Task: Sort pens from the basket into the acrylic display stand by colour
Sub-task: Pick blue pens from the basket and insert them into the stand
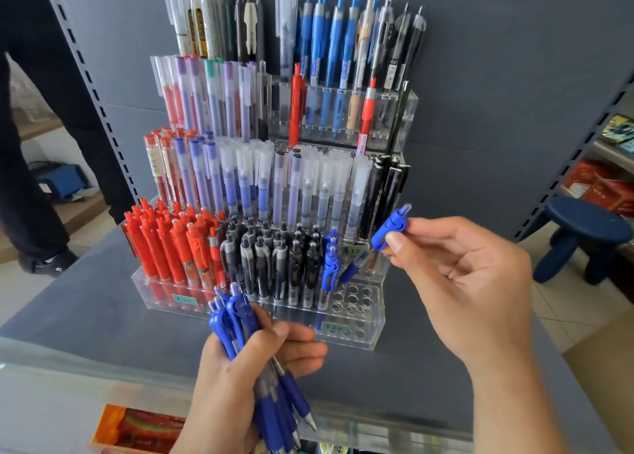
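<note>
The right hand (463,275) pinches a single blue retractable pen (389,228) between thumb and fingers, clip end up, its tip angled down toward the right end of the front row of the acrylic display stand (375,319). The left hand (240,381) grips a bundle of blue pens (240,323), fingers curled round the barrels, clips up, just in front of the stand.

The stand's front tier holds red retractable pens (171,247) at the left, black and grey pens (274,258) in the middle, then a few blue pens (331,261) beside them; the holes at the right end (353,302) stand open. The second tier carries red capped pens (157,165), blue capped gel pens (212,172), clear-capped ones and black pens (387,185) at the right. Higher tiers hold mixed capped pens and blue-barrelled pens (332,41).

The stand sits on a grey shelf surface (85,299). A dark blue stool (583,237) stands on the floor at right.
</note>
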Demonstrator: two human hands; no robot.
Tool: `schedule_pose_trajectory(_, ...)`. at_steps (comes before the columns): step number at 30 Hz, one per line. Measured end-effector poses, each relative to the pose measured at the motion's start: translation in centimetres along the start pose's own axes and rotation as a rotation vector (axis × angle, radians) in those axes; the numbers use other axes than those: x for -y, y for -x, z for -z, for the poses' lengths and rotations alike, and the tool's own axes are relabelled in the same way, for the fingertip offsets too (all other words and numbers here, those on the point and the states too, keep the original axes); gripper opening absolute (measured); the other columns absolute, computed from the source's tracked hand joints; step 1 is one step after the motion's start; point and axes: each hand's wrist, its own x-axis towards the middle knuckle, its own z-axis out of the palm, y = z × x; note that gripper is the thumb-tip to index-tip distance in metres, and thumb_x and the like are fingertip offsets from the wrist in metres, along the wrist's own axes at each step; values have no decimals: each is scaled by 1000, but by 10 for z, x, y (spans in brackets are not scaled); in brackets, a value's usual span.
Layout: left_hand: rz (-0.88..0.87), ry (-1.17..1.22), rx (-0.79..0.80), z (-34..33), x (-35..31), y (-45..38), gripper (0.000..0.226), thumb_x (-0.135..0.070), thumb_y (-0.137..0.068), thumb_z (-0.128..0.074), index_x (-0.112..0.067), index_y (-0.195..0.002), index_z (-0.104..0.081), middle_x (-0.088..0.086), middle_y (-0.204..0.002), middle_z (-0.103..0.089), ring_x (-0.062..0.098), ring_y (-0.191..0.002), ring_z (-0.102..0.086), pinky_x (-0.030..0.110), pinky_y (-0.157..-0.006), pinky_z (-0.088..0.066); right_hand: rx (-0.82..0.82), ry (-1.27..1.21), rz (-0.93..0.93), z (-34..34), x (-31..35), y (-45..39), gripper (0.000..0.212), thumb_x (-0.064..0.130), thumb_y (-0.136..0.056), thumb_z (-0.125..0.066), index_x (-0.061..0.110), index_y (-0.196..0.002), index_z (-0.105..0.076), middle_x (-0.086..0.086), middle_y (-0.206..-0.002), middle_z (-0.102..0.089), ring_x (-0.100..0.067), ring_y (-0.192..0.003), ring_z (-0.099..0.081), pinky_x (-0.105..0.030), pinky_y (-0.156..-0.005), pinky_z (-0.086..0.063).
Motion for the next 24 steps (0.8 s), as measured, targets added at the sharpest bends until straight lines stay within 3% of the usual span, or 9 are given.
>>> schedule_pose_trajectory(10, -10, 3, 3, -1, 1, 0, 21, -6, -66, -61, -2, -83, -48, 33, -72, -66, 43, -59, -70, 39, -49, -58, 73, 74, -31, -5, -4, 0, 11, 14, -83, -79, 23, -90, -77, 15, -82, -78, -6, -77, -76, -21, -73, -59)
schedule_pose_trajectory(15, -4, 4, 5, 0, 1, 0, 22, -6, -66, -61, -2, -83, -47, 32, -72, -66, 43, -58, -70, 39, -49, -58, 104, 118, 7, -11, -2, 1, 24, 10, -84, -81, 32, -87, -76, 22, -80, -76, 0, -74, -74, -12, -70, -55)
schedule_pose_trajectory(24, -7, 8, -3, -1, -1, 0, 22, -5, -65, -61, -1, -83, -48, 33, -71, -66, 43, -56, -70, 38, -47, -57, 113, 128, -29, -16, -7, 1, 20, 12, -83, -82, 30, -89, -78, 22, -80, -76, 1, -75, -74, -13, -70, -56)
